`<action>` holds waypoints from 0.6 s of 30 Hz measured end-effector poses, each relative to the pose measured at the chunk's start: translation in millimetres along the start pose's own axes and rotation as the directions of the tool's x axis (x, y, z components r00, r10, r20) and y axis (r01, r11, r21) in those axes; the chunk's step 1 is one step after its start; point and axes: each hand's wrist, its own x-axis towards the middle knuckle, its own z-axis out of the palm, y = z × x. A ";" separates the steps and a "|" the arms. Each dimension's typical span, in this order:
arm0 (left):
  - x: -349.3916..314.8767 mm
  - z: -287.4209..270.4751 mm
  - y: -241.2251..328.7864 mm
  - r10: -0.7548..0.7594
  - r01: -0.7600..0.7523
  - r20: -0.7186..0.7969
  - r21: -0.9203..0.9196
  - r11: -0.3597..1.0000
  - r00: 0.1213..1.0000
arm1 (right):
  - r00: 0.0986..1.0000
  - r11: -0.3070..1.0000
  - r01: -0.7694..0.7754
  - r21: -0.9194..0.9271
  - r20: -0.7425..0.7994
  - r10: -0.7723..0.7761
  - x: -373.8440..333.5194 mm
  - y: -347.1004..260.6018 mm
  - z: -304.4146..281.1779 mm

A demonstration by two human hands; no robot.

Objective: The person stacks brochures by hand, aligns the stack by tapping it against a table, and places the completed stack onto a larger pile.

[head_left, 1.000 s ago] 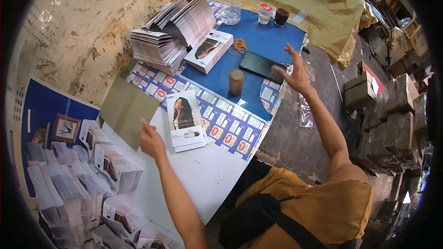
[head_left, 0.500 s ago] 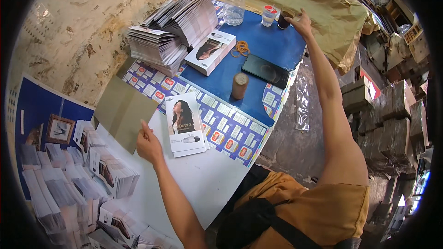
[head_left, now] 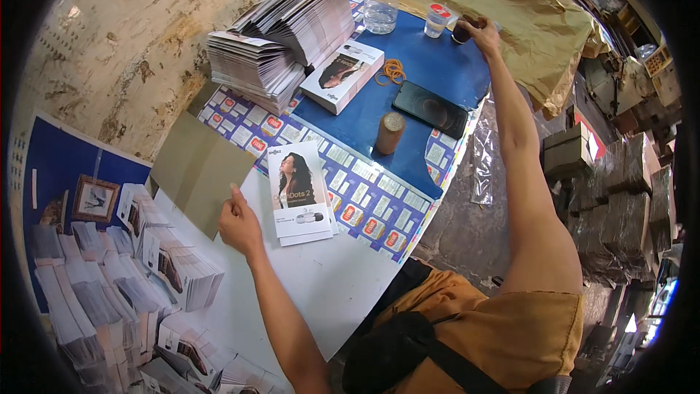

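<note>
At the far right of the blue table covering, my right hand (head_left: pixel 483 35) is closed at the rim of a small dark cup (head_left: pixel 462 32). A clear plastic cup with a red lid (head_left: pixel 437 22) stands just left of it. My left hand (head_left: pixel 240 225) rests over the white tabletop by a grey-brown board (head_left: pixel 204 157), fingers curled in and thumb up, with nothing visible in them. To its right lie a few printed leaflets (head_left: pixel 297 191), stacked slightly askew, the top one picturing a person with long dark hair and earbuds.
Folded leaflet stacks (head_left: pixel 292 44) stand behind a thick leaflet pile (head_left: pixel 343 76). Nearby are a water bottle (head_left: pixel 383 4), rubber bands (head_left: pixel 391 71), a phone (head_left: pixel 430 109) and a short cylinder (head_left: pixel 389 133). More bundles (head_left: pixel 102 284) fill the lower left; wrapped stacks (head_left: pixel 620 204) stand right.
My right hand's spread fingers have drawn in on the dark cup. My left hand stays near the board with fingers curled. The whole view has shifted slightly.
</note>
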 end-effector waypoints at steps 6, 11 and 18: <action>-1.0 -2.4 8.5 0.013 -0.012 -0.014 0.059 0.998 1.000 | 1.000 0.999 0.027 0.034 0.000 -0.028 -23.0 -13.2 -50.3; -1.7 3.3 -5.4 0.014 -0.014 -0.005 0.028 1.000 1.000 | 0.973 0.974 0.214 0.070 0.074 -0.219 -57.4 -55.2 -96.1; -0.8 -3.4 3.8 0.036 -0.036 0.000 0.013 0.999 0.999 | 0.856 0.872 0.414 0.260 0.213 -0.470 -144.8 -162.9 -166.4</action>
